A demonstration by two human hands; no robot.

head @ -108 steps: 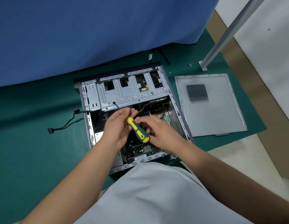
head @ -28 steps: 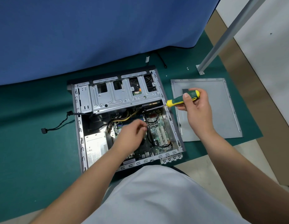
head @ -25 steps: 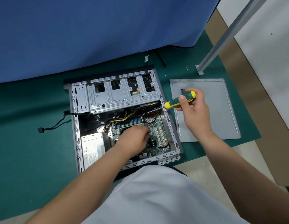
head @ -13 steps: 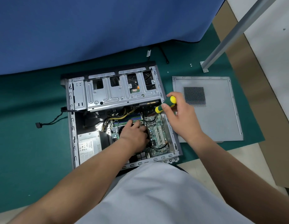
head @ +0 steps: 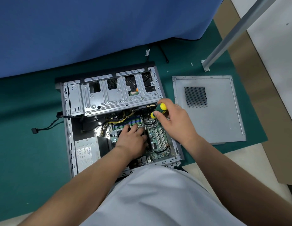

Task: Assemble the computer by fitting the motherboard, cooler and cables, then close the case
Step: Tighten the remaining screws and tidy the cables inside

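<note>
Both hands are shown inside the open case (head: 67,128), which lies flat on the green mat (head: 27,152). Left hand (head: 132,139): laid palm-down at the centre of the motherboard (head: 158,141), fingers spread and only lightly bent, nothing seen gripped; what lies beneath it is hidden. Right hand (head: 174,121): clenched round the yellow-and-green handle of a screwdriver (head: 159,110), held at the 1 o'clock corner of the board; the shaft and tip are concealed behind the hand.

The side panel (head: 215,119) is laid on the mat at 3 o'clock from the case, well apart from it, so closing is judged not yet begun. The power supply (head: 86,152) sits at 8 o'clock inside the case, and a loose cable (head: 45,128) trails out at 9 o'clock.

Risks, as judged: because the tip is unseen among wiring, a slip could score the board or nick a cable; pressure from the left palm could flex the board; the small screws (head: 191,64) lying on the mat at 1 o'clock could be scattered and lost.

Count: two hands, one screwdriver, one case, one side panel, one motherboard, one power supply, about three loose screws.
</note>
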